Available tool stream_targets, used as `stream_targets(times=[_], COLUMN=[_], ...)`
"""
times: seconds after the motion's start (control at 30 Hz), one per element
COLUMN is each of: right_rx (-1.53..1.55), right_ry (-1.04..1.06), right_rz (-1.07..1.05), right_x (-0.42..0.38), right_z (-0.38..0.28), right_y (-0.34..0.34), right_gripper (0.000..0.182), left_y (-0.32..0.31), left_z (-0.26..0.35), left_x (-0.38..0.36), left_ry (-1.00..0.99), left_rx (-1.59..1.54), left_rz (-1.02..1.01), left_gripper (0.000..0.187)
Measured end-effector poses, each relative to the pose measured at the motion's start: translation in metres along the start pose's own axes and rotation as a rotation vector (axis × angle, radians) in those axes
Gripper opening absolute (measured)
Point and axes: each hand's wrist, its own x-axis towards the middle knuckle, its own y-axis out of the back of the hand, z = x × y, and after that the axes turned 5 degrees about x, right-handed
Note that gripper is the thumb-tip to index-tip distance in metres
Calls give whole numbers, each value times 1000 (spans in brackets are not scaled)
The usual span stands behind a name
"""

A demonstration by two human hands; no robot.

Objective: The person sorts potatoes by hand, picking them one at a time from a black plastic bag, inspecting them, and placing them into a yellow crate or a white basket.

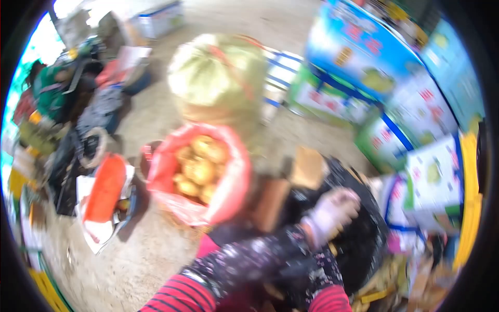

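Note:
My left hand, in a pale glove, reaches over a large black plastic bag. Its fingers are smeared by motion, so whether they hold anything does not show. My right forearm, in a dark patterned sleeve cover, comes up from below; the right hand is mostly hidden behind the left. Small yellowish bits show beside the hands, too blurred to name. Left of my arms, a pink plastic bag stands with its mouth wide, holding several round yellow-brown potatoes.
A tall, full pale-green sack stands beyond the pink bag. Printed cartons are stacked at right. An orange scoop-shaped thing lies over a container at left. Cardboard lies by the black bag. Another person is at far left.

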Motion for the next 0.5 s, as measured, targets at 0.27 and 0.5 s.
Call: stream_targets(times=[0.27,0.5], right_rx=[62,1196], right_ry=[-117,-82], right_rz=[0,149], right_x=[10,-36], right_z=[-13,-7], right_y=[-5,44], right_gripper=[48,48], left_y=[1,-1], left_z=[15,18], left_x=[1,1], left_ry=[333,304], left_rx=[114,92], left_rz=[4,31], left_gripper=[20,24])
